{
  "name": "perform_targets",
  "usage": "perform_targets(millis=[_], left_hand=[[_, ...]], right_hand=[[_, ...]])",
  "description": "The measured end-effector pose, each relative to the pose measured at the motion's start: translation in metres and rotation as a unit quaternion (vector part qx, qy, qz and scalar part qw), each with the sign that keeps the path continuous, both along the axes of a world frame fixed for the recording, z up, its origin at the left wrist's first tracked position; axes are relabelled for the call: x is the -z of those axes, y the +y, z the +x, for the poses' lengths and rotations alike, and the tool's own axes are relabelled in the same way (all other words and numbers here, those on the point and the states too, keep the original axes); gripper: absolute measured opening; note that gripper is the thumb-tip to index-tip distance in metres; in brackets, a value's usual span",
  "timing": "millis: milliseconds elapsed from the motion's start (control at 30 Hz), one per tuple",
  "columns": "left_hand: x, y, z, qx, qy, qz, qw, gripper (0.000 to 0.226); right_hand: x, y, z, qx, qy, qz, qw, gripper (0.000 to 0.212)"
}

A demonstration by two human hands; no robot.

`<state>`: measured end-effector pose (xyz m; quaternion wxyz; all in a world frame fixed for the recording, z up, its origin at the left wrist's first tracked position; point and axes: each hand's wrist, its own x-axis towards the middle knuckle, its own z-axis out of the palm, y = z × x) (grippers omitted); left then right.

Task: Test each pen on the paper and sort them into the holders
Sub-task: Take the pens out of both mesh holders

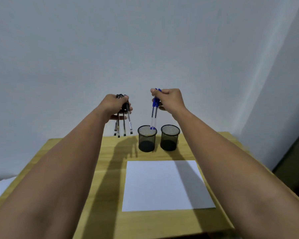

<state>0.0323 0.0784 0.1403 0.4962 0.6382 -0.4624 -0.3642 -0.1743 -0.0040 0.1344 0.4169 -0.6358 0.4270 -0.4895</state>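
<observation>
My left hand (114, 107) grips a bundle of several black pens (123, 125) that hang tips down, above the table's far left part. My right hand (169, 100) holds two blue pens (154, 111) upright, their lower ends just above the rim of the left mesh holder (146, 140). The right mesh holder (169, 138) stands beside it, a small gap between them. Both black holders look empty. A blank white sheet of paper (162, 185) lies flat on the table in front of the holders.
The wooden table (110, 213) stands against a pale wall. White material shows past the table's left edge (2, 185). A dark surface lies beyond the right edge (293, 163).
</observation>
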Motion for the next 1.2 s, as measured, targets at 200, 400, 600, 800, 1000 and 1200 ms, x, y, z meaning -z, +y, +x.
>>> perform_targets(millis=[200, 400, 600, 800, 1000, 1200], left_hand=[[0.056, 0.049, 0.045, -0.03, -0.016, 0.107, 0.994, 0.038], [0.134, 0.062, 0.075, -0.068, -0.038, 0.179, 0.981, 0.039], [0.171, 0.051, 0.1, -0.09, -0.118, 0.186, 0.971, 0.04], [0.183, 0.046, 0.109, -0.096, -0.23, 0.179, 0.952, 0.021], [0.185, 0.057, 0.107, -0.08, -0.254, 0.17, 0.949, 0.028], [0.184, 0.068, 0.103, -0.056, -0.264, 0.19, 0.944, 0.042]], right_hand=[[0.051, 0.044, 0.064, -0.092, 0.046, 0.09, 0.991, 0.05], [0.141, 0.061, 0.12, -0.1, 0.206, 0.116, 0.967, 0.045], [0.178, 0.058, 0.147, -0.089, 0.236, 0.145, 0.957, 0.039], [0.189, 0.055, 0.159, -0.086, 0.27, 0.135, 0.95, 0.058], [0.189, 0.056, 0.155, -0.073, 0.343, 0.081, 0.933, 0.053], [0.184, 0.062, 0.154, -0.062, 0.4, 0.059, 0.913, 0.028]])
